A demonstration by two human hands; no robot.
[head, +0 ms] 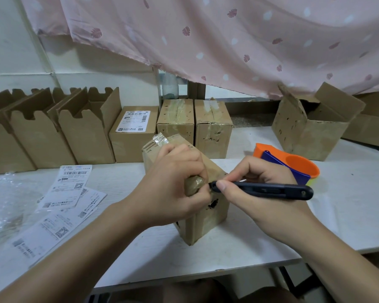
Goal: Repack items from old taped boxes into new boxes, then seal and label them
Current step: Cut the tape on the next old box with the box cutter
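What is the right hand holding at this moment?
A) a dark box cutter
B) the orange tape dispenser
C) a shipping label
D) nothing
A: the right hand grips a dark box cutter, its tip at the taped box that the left hand holds; the orange tape dispenser sits apart on the table.

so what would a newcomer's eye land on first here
The two hands at the centre come first: the left hand grips a worn old taped box standing on the white table, while the right hand holds a black cutter with its tip at the box's top. Next come the bright orange and blue tape dispenser just behind the right hand, and the pink curtain draped across the top.
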